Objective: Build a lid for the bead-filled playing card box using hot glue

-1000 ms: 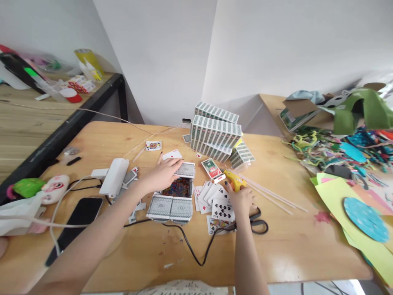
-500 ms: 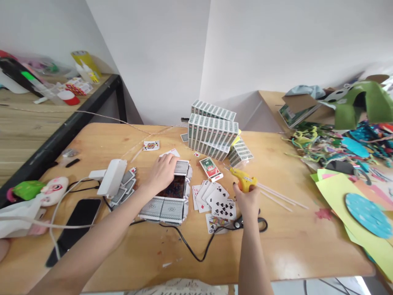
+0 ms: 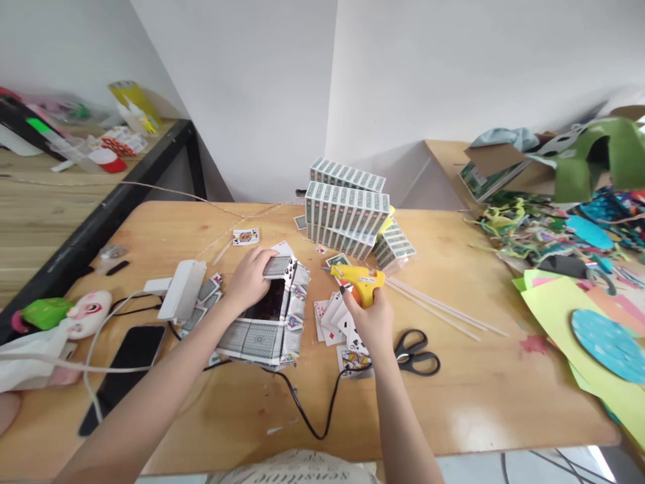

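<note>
My left hand [image 3: 250,279] grips the far left edge of a box covered with playing cards [image 3: 259,341], which is tilted so its right side of card faces shows. A dark opening is in the middle of its top. In my right hand [image 3: 370,312] is a yellow glue gun [image 3: 359,277], its nozzle pointing left, a little to the right of the box. Beneath the gun lie fanned cards [image 3: 330,321] and a partly hidden green card pack [image 3: 337,259].
Stacked card packs [image 3: 347,210] stand at the back. Glue sticks [image 3: 443,308] and black scissors [image 3: 417,353] lie right of my right hand. A white power block [image 3: 182,290], loose cards, a phone [image 3: 121,373] and cables are on the left. Coloured paper [image 3: 564,336] covers the right end.
The glue gun has been lifted and moved left toward the box in my right hand. My left hand has tilted the box, showing more of its right side.
</note>
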{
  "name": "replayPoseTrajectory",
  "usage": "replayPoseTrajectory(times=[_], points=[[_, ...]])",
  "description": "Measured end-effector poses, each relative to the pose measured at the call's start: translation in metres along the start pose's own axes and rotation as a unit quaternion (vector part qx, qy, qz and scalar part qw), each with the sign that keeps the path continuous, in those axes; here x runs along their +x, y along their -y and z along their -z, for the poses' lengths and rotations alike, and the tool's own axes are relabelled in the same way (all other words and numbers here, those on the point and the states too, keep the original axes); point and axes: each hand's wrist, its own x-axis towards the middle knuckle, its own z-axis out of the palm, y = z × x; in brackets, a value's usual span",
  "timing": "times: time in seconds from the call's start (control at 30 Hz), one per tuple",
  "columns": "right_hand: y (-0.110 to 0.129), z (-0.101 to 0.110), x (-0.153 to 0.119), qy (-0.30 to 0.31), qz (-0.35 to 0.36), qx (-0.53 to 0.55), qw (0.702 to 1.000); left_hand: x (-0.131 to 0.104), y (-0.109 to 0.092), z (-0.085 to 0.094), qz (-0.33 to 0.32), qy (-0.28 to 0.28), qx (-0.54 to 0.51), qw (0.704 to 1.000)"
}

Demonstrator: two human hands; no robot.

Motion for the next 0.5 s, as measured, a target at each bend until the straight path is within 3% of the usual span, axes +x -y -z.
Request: replayPoseTrajectory(times=[0.2,0.5], points=[[0.000,-0.002,0.000,-0.006,-0.002,-0.019,1.000,-0.001,-0.010,0.002,-0.021,0.010,0.008,1.000],[0.004,-0.004,-0.001,0.020,-0.036,0.015,0.999,0.000,-0.024,0.002,0.009,-0.028,-0.063,0.998]])
